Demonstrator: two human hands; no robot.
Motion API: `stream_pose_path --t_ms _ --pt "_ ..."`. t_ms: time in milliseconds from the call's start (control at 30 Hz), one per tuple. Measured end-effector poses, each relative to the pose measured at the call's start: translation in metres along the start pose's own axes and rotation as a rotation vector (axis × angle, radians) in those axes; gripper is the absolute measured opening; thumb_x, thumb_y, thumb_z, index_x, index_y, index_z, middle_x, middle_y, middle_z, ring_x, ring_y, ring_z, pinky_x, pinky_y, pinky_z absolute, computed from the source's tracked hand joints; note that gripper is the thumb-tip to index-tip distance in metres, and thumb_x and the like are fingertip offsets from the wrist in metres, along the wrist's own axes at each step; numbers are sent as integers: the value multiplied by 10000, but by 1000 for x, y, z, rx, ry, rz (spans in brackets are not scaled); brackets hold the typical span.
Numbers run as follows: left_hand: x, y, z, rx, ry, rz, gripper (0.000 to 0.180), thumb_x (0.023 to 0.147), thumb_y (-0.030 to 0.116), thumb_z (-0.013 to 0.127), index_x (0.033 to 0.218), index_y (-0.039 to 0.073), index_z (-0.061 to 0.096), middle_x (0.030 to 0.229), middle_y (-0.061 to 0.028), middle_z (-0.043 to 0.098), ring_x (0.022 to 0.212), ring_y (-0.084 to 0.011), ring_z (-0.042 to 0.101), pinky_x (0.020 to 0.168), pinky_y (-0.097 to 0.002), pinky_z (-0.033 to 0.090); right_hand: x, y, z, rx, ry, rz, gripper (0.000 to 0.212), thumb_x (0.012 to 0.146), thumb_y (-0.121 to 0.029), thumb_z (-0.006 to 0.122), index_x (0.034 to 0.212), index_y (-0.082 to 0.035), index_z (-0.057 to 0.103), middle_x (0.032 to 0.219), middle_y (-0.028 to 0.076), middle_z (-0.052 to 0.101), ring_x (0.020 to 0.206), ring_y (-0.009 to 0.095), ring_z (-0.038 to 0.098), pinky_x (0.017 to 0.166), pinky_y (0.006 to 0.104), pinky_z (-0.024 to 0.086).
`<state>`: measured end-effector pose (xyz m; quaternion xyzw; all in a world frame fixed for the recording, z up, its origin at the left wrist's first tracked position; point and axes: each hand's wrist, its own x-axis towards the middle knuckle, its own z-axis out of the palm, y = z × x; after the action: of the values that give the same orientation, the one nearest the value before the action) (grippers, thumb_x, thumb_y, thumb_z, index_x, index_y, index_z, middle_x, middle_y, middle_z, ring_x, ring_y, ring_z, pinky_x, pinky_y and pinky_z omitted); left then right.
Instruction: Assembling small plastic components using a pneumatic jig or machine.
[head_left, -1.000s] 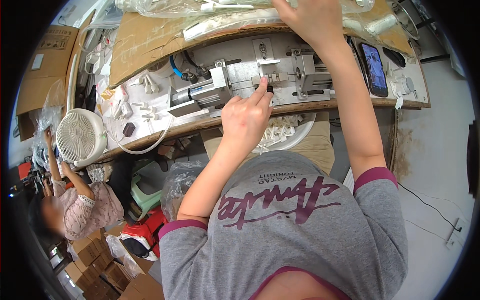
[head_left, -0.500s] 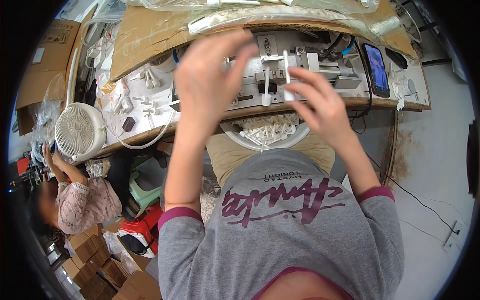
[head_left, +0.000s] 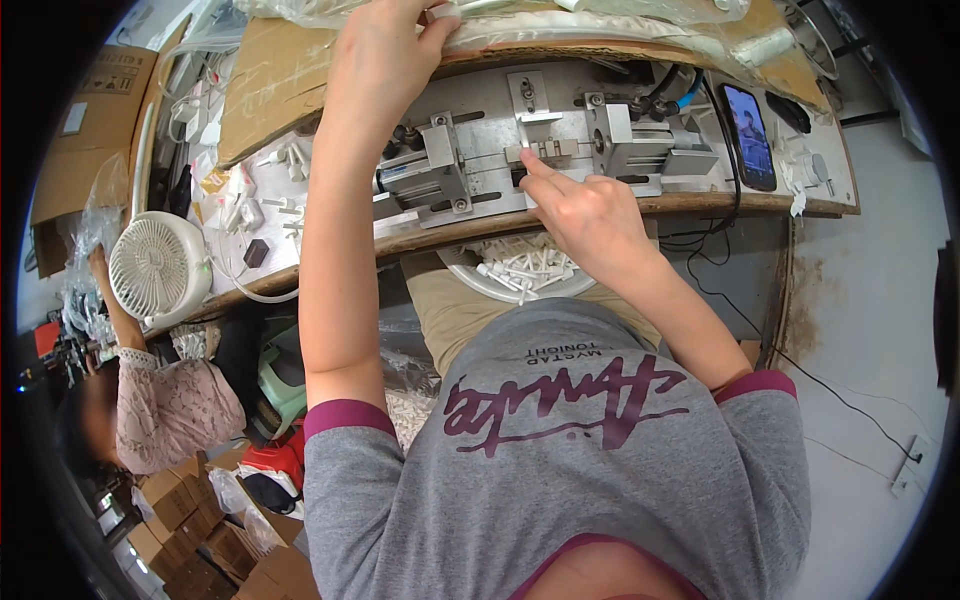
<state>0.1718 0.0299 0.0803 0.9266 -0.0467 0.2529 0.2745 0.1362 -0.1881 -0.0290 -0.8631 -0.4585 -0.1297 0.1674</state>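
Note:
My left hand point(head_left: 385, 50) reaches to the far side, over the edge of the cardboard sheet by the clear plastic. Its thumb and fingers are pinched together, and what is between them I cannot make out. Low over the metal fixture point(head_left: 485, 185) is my right hand point(head_left: 590, 220). Its index fingertip touches the small metal block point(head_left: 556, 150) in the middle, with the other fingers curled. A bit of white shows beneath those fingers; most of it is hidden. Under the bench edge, a round tub point(head_left: 470, 283) holds many white plastic stick-like parts point(head_left: 530, 265).
A phone point(head_left: 748, 137) lies right of the fixture's clamps. Left on the bench are a white fan point(head_left: 160, 265), a small dark block point(head_left: 256, 252) and loose white parts point(head_left: 290, 160). A cardboard sheet point(head_left: 275, 100) covers the back. Another person point(head_left: 175, 410) sits at left.
My left hand has moved away, up to the back of the bench. My right hand has come left and down to the fixture; the white stick it held no longer shows clearly.

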Motion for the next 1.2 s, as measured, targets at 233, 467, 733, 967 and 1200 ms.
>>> stream_pose_path --t_ms 233,467,733,967,1200 --pt "-41 13 -13 -148 80 11 207 794 84 805 991 48 755 925 -27 725 807 -110 697 693 -239 553 -12 16 -40 556 137 334 199 883 -96 716 1074 -41 700 1086 81 732 725 143 688 672 256 544" --pt "-112 22 6 -352 -15 -77 313 745 33 819 1050 31 751 1197 -97 663 877 -163 716 755 -277 625 -106 173 -52 177 690 927 347 1048 -321 495 1178 -31 637 952 47 751 924 113 642 874 292 475" --pt "-156 29 49 -93 -54 78 297 726 93 800 1006 34 724 1262 -88 670 825 -211 708 709 -318 561 -123 259 -19 543 846 896 399 1067 -293 425 1335 -19 536 1299 157 626 1175 241 575 1038 336 395" --pt "-157 28 70 163 -107 115 281 742 137 792 1010 75 733 1265 -36 680 613 -203 636 584 -303 514 -11 112 -41 74 827 394 252 978 -99 545 1202 -54 649 1138 90 658 1031 257 597 963 368 429" --pt "-144 23 73 192 -147 87 269 728 162 799 985 112 738 1273 -8 676 544 -213 612 572 -292 513 95 55 -57 151 559 95 219 914 -97 601 1100 11 642 974 154 665 968 349 614 865 407 482"
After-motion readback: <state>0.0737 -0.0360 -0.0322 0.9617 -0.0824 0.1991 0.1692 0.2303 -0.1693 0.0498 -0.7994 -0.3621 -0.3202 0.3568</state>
